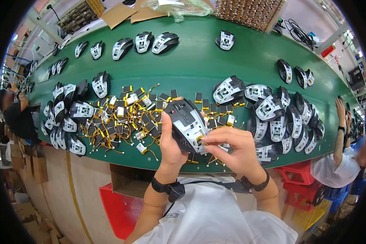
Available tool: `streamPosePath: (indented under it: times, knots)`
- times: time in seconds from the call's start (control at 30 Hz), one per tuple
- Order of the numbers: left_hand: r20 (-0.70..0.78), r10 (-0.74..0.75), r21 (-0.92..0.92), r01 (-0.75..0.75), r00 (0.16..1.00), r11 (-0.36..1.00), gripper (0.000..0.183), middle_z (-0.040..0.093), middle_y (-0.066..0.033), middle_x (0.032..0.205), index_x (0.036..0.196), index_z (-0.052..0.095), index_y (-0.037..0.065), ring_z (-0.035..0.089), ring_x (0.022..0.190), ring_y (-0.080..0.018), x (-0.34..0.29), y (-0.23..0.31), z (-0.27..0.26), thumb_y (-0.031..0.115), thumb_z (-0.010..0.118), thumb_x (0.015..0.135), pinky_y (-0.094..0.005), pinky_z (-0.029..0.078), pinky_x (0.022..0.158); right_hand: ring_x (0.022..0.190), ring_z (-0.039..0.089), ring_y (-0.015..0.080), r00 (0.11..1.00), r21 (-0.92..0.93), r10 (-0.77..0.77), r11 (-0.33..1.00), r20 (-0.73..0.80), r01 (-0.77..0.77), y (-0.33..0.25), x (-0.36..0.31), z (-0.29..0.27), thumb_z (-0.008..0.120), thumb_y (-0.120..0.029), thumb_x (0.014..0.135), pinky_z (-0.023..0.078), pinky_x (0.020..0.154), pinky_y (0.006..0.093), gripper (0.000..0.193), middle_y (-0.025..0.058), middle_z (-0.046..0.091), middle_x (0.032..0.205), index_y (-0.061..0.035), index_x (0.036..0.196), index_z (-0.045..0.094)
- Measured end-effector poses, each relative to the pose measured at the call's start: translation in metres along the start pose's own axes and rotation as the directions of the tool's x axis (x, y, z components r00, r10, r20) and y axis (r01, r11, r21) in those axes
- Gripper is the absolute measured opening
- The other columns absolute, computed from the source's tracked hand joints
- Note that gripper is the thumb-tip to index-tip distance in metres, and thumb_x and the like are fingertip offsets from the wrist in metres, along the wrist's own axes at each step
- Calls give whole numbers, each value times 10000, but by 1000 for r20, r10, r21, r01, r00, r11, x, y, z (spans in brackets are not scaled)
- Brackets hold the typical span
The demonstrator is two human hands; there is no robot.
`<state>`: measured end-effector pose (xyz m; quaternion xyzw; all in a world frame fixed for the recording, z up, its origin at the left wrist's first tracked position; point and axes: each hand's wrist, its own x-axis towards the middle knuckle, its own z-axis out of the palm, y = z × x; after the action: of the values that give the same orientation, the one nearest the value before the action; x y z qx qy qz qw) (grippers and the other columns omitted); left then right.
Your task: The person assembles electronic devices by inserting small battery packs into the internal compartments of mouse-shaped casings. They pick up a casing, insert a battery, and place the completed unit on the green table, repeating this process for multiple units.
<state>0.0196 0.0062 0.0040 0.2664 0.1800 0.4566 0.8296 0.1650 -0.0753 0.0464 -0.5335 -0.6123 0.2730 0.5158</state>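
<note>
My left hand (171,142) grips a black and silver computer mouse (187,118) by its side, tilted above the green bench. The thumb and fingers of my right hand (236,150) are pinched together at the mouse's lower right end. A small yellow patch (199,138) shows in an opening there, right by the fingertips. What those fingertips hold is too small to make out. Left of and behind the mouse lies a loose heap of small black and silver battery packs (120,112) with yellow ends and thin wires. More batteries (212,108) lie behind my right hand.
Mice are crowded at the right (270,107) and left (82,110) of the green bench (191,65); several stand in a far row (143,42). A woven basket (250,14) stands at the back. A red bin (118,213) is below the front edge. Co-workers sit at both ends.
</note>
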Motion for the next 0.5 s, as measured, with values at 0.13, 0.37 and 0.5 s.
streamPosePath:
  times: [0.13, 0.37, 0.5]
  knots:
    - [-26, -14, -51, 12, 1000, 999, 599, 612, -203, 1123, 1390, 376, 124, 659, 949, -283, -1, -3, 3, 571, 271, 1005, -400, 555, 825, 695, 658, 184, 986, -176, -126, 979, -110, 106, 6, 0, 6, 777, -5, 732, 531, 604, 288, 230, 80, 670, 845, -33, 954, 724]
    - [-187, 3, -94, -21, 982, 995, 594, 654, -219, 1058, 1319, 481, 95, 672, 893, -326, 3, -8, 7, 541, 230, 1018, -425, 568, 780, 781, 598, 236, 886, -556, -449, 768, -115, 318, 11, -1, 28, 780, 11, 642, 511, 640, 331, 340, 52, 627, 883, -49, 972, 724]
    - [-151, -52, -148, 29, 987, 989, 577, 647, -197, 1056, 1314, 469, 117, 661, 915, -308, 4, -3, -1, 552, 233, 1017, -418, 560, 785, 893, 584, 260, 923, -587, -383, 753, -23, 298, 1, -10, 29, 743, -11, 652, 494, 763, 352, 413, 65, 616, 1023, -30, 1062, 702]
